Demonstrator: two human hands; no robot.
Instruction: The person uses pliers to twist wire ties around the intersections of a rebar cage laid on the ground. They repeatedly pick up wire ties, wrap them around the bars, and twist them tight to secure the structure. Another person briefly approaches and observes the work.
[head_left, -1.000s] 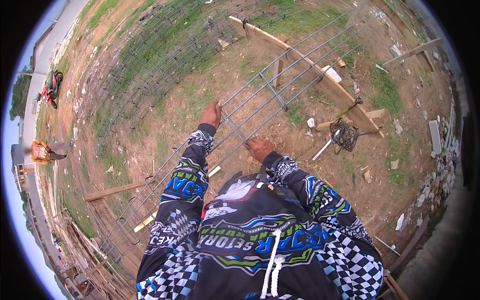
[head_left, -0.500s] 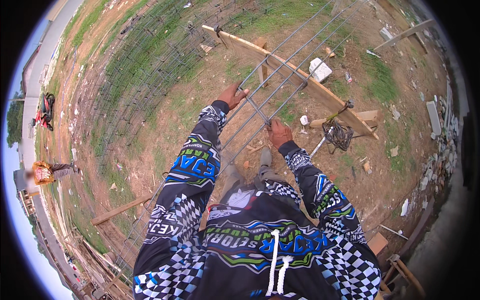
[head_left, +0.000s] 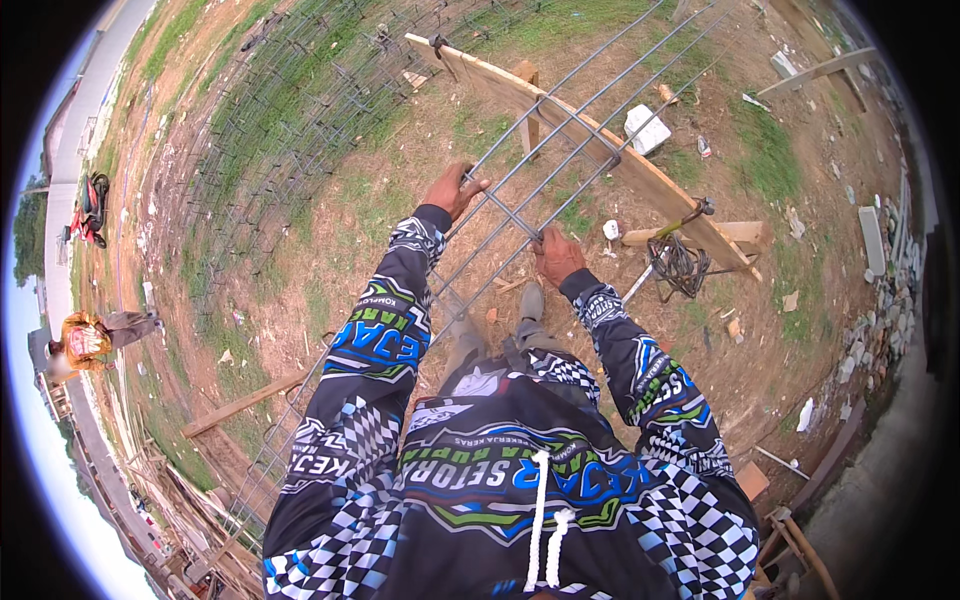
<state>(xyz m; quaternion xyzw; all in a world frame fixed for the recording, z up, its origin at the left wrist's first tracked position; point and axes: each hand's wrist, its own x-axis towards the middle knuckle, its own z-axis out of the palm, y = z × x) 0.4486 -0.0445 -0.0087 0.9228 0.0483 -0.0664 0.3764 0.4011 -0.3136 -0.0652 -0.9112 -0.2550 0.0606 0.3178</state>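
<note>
A long, narrow rebar cage (head_left: 505, 137) runs from the far right past my left side, its parallel steel bars resting on a raised wooden plank (head_left: 655, 195). Across the bars, between my hands, lies a bent steel stirrup (head_left: 513, 214). My left hand (head_left: 455, 190) is closed around its far-left corner, by the outer bar. At the nearer right end, my right hand (head_left: 558, 257) has its fingers closed on the same stirrup, next to another long bar. The fingertips of the right hand are partly hidden.
A coil of dark wire (head_left: 678, 270) hangs at the plank's right end. Beyond the plank sits a white block (head_left: 647, 130). More rebar cages (head_left: 290, 130) lie on the grass at far left. A person in orange (head_left: 85, 340) stands at left. Rubble (head_left: 870, 330) lines the right side.
My left hand has shifted slightly left along with the stirrup's end, while the right hand stays nearly in place. The person in orange has changed posture a little.
</note>
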